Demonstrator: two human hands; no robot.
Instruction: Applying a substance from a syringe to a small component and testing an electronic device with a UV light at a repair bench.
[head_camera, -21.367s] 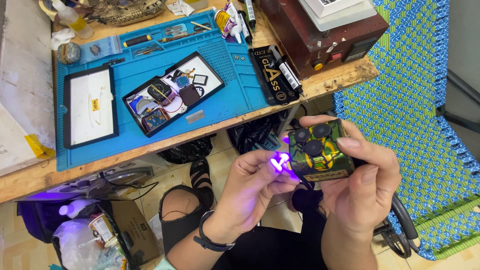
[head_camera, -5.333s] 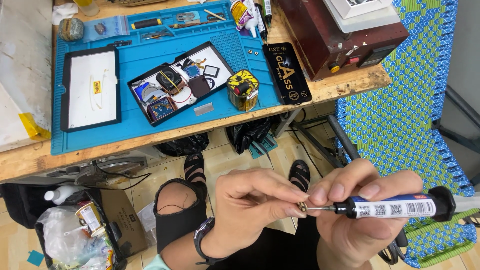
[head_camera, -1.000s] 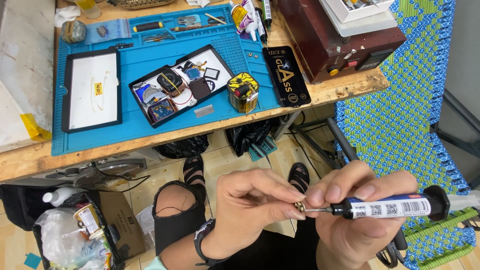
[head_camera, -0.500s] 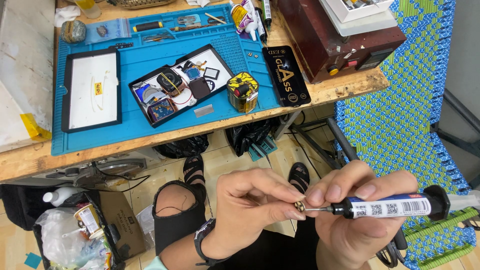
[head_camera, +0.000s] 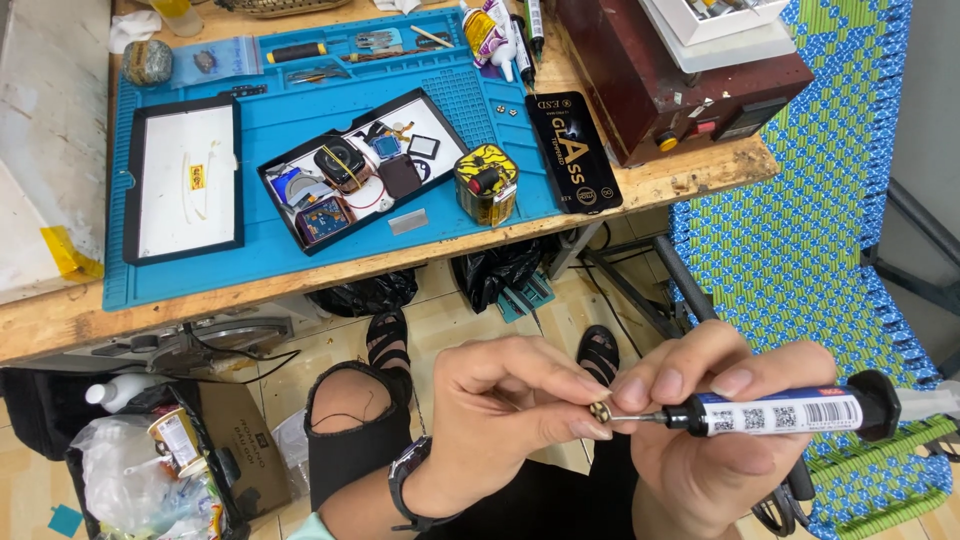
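Left hand (head_camera: 500, 415) pinches a small round metal part (head_camera: 600, 410) at the fingertips. Right hand (head_camera: 720, 430) is clamped around the syringe applicator (head_camera: 780, 412), long axis horizontal, needle tip pointing left, touching the part. Both over the lap, below the workbench (head_camera: 60, 330).

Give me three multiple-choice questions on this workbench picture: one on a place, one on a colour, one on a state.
1. Where is the yellow-patterned round tin?
A. on the blue silicone work mat
B. on the floor
C. on the woven chair

2. What colour is the small flat rectangular tray inside?
A. red
B. white
C. green

3. What is the right hand doing?
A. resting open
B. gripping the black syringe-like applicator
C. holding a phone

A: the tin stands on the mat's right edge.
B: its inside is white.
B: its fingers wrap the applicator, whose tip meets the small metal part pinched by the left hand.
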